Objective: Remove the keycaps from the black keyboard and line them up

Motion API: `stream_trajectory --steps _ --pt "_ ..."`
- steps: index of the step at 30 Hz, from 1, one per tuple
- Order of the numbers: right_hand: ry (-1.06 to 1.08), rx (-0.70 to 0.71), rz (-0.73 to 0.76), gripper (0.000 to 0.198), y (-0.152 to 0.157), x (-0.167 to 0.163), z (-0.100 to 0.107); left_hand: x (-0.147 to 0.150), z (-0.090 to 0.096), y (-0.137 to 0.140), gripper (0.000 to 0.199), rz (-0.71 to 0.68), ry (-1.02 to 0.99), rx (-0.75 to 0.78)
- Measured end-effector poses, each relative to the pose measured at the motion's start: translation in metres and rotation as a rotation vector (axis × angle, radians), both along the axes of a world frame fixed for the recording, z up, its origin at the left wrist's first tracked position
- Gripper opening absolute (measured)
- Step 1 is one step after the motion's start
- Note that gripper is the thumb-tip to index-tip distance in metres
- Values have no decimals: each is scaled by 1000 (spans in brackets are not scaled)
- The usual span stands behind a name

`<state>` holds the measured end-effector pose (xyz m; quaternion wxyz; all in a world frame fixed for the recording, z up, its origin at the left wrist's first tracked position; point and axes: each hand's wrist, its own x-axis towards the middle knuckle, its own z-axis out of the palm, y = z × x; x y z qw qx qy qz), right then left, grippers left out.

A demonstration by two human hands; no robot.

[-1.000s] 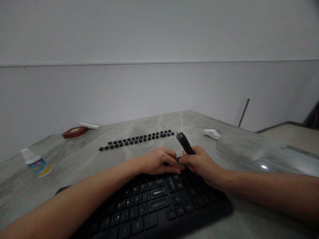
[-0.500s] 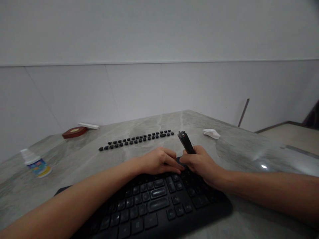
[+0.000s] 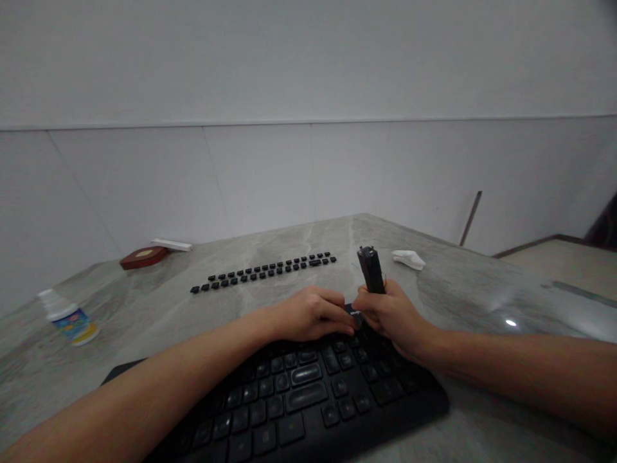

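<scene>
A black keyboard (image 3: 308, 424) lies tilted across the table in front of me, most of its keys in place. Around the middle of a black stick-shaped tool with small prongs on its upper end, which looks like a keycap puller (image 3: 371, 270), my right hand (image 3: 393, 312) is closed, over the keyboard's far right part. The tool's lower end is hidden by my fingers. My left hand (image 3: 313, 314) rests on the keyboard's far edge, fingers bent and together, tips beside my right hand; what they pinch, if anything, is hidden. Beyond them, loose black keycaps (image 3: 263, 275) stand in two rows.
At the left stands a white-capped spray bottle (image 3: 72, 325) with a colourful label. A red-brown box (image 3: 143, 257) and a white strip (image 3: 172, 245) lie at the back left by the wall. A crumpled white tissue (image 3: 409, 259) lies at the right on the marbled table (image 3: 270, 241).
The tool's upper end has swung right and stands more upright in my right hand. My left fingertips have shifted slightly. The keyboard and the keycap rows stay in place.
</scene>
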<state>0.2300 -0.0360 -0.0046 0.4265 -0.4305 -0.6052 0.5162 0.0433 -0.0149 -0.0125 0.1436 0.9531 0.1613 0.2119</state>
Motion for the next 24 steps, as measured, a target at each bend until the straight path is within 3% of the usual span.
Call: stream_trajectory --steps 6,12,16,19,24 --pt "168 -8 -32 32 8 -1 2 -1 6 -6 18 78 -41 80" --pt "221 5 -39 35 16 1 0 -1 8 -7 10 145 -53 61" --pt "230 81 -43 38 21 4 -5 -2 4 -6 21 166 -116 48" --pt "140 267 -56 37 25 11 -3 -2 -1 -4 37 215 -196 25" --pt "-196 849 48 28 29 23 0 -2 -5 -1 46 248 -267 -10"
